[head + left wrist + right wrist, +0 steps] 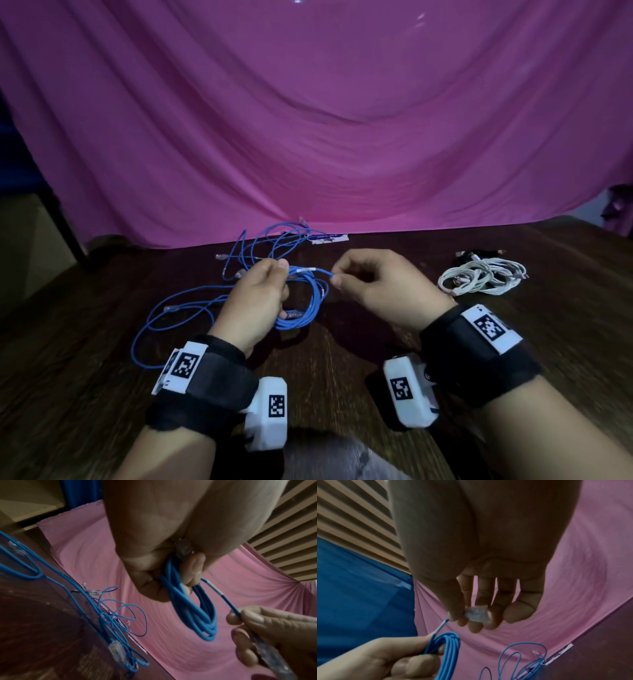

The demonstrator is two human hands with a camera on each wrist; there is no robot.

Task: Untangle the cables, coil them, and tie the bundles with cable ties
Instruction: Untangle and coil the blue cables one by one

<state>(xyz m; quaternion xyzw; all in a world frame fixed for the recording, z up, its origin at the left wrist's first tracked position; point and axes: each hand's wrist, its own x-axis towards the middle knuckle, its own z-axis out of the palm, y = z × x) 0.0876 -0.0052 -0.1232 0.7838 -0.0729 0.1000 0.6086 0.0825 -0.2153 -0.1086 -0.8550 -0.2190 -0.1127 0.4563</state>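
Head view: the left hand [260, 294] grips the blue cable coil [305, 305] above the worktop [342, 359]; the right hand [370, 284] pinches its free end.

Left wrist view: fingers [195, 566] are curled round the coil's strands.

Right wrist view: thumb and fingers [458, 616] pinch the cable's clear connector [477, 614].

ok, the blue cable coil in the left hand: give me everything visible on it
The blue cable coil is thin round cable wound into several loose loops, hanging below the left hand, which grips it at the top. A clear plug sits in that grip. One free end runs right, past a white label, to the right hand, which pinches it near a second clear plug. No tie visible.
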